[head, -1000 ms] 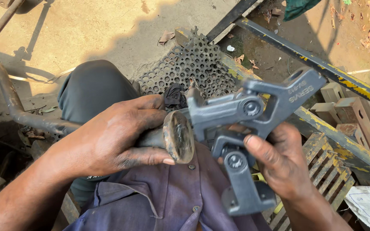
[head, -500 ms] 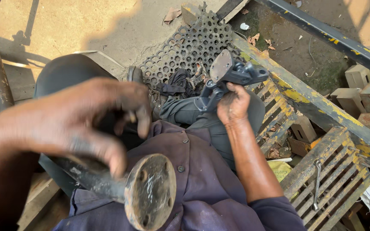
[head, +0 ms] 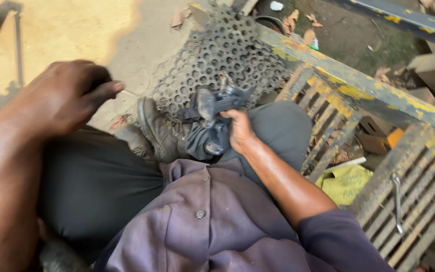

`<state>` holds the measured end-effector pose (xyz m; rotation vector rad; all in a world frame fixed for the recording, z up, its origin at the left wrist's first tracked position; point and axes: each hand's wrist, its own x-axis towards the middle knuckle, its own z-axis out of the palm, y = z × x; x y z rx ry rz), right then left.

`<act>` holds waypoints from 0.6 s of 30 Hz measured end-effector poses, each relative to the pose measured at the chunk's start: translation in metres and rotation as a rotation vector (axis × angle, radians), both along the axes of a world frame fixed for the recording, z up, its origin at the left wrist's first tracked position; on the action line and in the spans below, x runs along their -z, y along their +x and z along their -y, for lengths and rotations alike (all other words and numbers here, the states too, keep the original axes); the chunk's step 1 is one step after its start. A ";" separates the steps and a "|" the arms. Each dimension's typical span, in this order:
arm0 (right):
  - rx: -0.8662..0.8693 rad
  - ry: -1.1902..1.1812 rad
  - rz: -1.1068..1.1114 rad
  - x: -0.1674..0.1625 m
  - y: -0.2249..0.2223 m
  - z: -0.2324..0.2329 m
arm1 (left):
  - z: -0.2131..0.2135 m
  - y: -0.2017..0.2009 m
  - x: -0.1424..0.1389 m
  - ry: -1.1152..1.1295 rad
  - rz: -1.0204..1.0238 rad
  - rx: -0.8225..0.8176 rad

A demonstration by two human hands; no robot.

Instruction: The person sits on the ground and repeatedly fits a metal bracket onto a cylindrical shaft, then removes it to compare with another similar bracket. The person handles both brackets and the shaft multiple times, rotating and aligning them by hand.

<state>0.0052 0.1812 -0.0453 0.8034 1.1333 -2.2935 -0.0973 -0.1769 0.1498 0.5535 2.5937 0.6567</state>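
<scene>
The right hand grips a grey metal bracket against the knee, fingers wrapped round it; the left hand hovers empty, fingers loosely curled. Next it needs steadying.

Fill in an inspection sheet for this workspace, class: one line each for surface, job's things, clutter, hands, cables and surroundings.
Surface: perforated metal sheet on sandy ground, beside a worn yellow-painted metal grate.
Job's things: grey metal bracket, resting by the knee.
Clutter: dry leaves, yellow bag under the grate, wrench lying on the grate.
Hands: right hand grips the bracket; left hand raised, blurred, holding nothing visible.
Cables: nothing seen.
Surroundings: dark painted steel beam at top right, worn boot on the sheet, concrete blocks at right.
</scene>
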 end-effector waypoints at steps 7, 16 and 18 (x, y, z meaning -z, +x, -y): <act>-0.050 0.261 -0.050 0.027 0.007 0.002 | 0.011 -0.001 0.067 0.006 0.146 -0.127; -0.271 0.680 -0.040 0.019 0.007 -0.003 | -0.004 -0.020 0.115 0.121 0.316 -0.309; -0.280 0.649 -0.103 0.017 0.006 -0.007 | -0.071 -0.058 0.090 0.065 0.285 -0.315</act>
